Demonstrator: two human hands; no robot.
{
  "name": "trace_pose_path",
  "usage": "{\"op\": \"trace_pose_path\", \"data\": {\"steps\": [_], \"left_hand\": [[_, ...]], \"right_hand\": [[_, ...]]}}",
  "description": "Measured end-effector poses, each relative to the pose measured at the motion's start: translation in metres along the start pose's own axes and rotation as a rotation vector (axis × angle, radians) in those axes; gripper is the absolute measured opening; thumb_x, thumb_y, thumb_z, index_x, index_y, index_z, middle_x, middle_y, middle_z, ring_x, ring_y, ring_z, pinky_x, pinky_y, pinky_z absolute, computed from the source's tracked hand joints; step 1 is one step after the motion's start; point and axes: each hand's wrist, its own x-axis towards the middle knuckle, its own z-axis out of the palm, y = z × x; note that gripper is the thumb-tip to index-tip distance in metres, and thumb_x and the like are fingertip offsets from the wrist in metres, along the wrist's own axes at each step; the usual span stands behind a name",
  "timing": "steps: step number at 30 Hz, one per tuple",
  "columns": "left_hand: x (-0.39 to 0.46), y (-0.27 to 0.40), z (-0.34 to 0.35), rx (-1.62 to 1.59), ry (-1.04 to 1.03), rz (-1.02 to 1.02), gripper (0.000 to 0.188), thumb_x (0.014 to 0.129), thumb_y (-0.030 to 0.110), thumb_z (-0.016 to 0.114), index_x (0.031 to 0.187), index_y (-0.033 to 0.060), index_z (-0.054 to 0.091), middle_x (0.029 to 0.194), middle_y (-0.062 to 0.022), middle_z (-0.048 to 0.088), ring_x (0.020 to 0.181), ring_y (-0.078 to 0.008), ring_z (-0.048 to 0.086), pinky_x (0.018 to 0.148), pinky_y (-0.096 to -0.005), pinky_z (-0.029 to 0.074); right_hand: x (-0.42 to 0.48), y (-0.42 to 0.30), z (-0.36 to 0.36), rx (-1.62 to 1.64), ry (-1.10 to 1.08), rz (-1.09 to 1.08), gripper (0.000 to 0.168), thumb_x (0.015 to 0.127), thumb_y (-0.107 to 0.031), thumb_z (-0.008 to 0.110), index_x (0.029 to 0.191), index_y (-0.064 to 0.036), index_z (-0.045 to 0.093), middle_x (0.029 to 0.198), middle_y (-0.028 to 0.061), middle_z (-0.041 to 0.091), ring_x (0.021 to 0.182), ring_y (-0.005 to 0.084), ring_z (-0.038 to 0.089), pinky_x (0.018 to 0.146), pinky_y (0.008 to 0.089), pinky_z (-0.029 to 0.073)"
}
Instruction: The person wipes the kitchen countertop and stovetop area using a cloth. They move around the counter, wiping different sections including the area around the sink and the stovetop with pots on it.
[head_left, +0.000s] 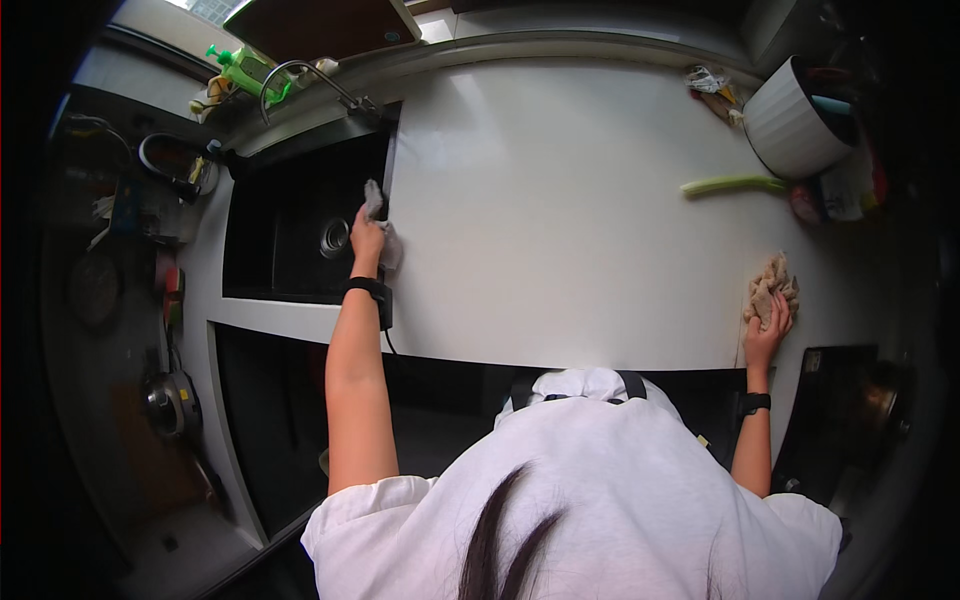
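At the right edge of the sink, my left hand (367, 238) grips a grey cloth (389, 246), part of which sticks up past the fingers and part hangs by the sink rim. The black sink (300, 195) with its round metal drain (334, 238) lies just left of that hand. Far to the right, my right hand (768, 330) holds a crumpled beige cloth (771, 286) against the white countertop (562, 210). Both wrists wear black bands.
A curved faucet (315, 71) and a green pump bottle (255, 73) stand behind the sink. On the right are a green vegetable stalk (731, 185), a white ribbed bin (787, 120) and a plastic wrapper (707, 81). A dark cooktop (832, 420) sits beyond my right forearm.
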Motion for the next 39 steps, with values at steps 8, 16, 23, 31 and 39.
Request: {"op": "trace_pose_path", "data": {"steps": [8,16,23,31,39], "left_hand": [[0.015,0.19,0.047,-0.405,0.16,0.497,0.045,0.085,-0.002,0.037,0.129,0.0072,0.043,0.133,-0.0206,0.04,0.125,-0.034,0.037,0.102,-0.0357,0.032],[-0.138,0.357,0.213,0.213,-0.517,0.933,0.062,0.08,0.011,0.045,0.138,0.0274,0.032,0.149,-0.008,0.015,0.137,-0.0342,0.007,0.104,-0.0619,-0.001],[-0.017,0.281,0.194,0.168,-0.376,0.623,0.053,0.089,0.024,0.04,0.14,0.0261,0.025,0.149,-0.0057,0.014,0.138,-0.0283,0.005,0.105,-0.0596,-0.003],[0.112,0.045,0.067,0.158,0.049,-0.016,0.046,0.082,0.012,0.045,0.128,0.0129,0.043,0.138,-0.0156,0.035,0.127,-0.037,0.032,0.1,-0.0551,0.028],[0.085,0.229,0.093,-0.407,0.273,0.469,0.043,0.088,0.003,0.042,0.131,0.0076,0.039,0.137,-0.0199,0.034,0.127,-0.0346,0.033,0.103,-0.0398,0.029]], "right_hand": [[0.006,-0.009,-0.004,-0.017,0.002,0.055,0.043,0.071,-0.004,0.048,0.113,-0.001,0.052,0.127,0.008,0.045,0.121,0.0308,0.034,0.103,0.0427,0.026],[-0.001,-0.004,0.001,-0.008,0.023,-0.012,0.042,0.07,-0.004,0.047,0.112,0.001,0.052,0.126,0.0105,0.045,0.119,0.032,0.036,0.103,0.0443,0.026],[0.003,-0.01,-0.002,-0.017,0.009,-0.005,0.041,0.07,-0.003,0.046,0.111,0.002,0.051,0.125,0.0114,0.045,0.119,0.033,0.035,0.102,0.0451,0.026],[0.012,-0.019,-0.001,-0.01,0.016,0.002,0.041,0.069,-0.003,0.046,0.109,0.002,0.05,0.125,0.0126,0.045,0.119,0.0338,0.036,0.102,0.0459,0.026],[0.005,-0.018,-0.006,-0.076,-0.001,0.085,0.041,0.069,-0.004,0.046,0.109,0.002,0.05,0.124,0.0128,0.046,0.118,0.0336,0.036,0.102,0.0455,0.026]]}}
